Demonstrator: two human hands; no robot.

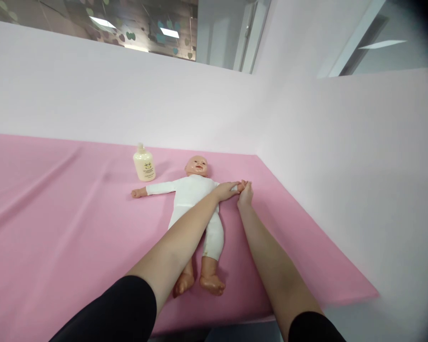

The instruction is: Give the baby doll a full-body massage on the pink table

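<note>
A baby doll (193, 190) in a white suit lies on its back, head away from me and bare feet toward me. One of its arms stretches out to the left. My left hand (227, 191) reaches across its body and is closed around the other arm, near the wrist. Just to the right, my right hand (246, 194) is closed at the doll's small hand (241, 186), which shows partly between my fingers. My left forearm hides part of the doll's belly and one leg.
A pale yellow lotion bottle (144, 164) stands upright left of the doll's head. The pink sheet (74, 228) covers the table, with creases at the left. White walls (128, 99) rise behind and at the right, below windows.
</note>
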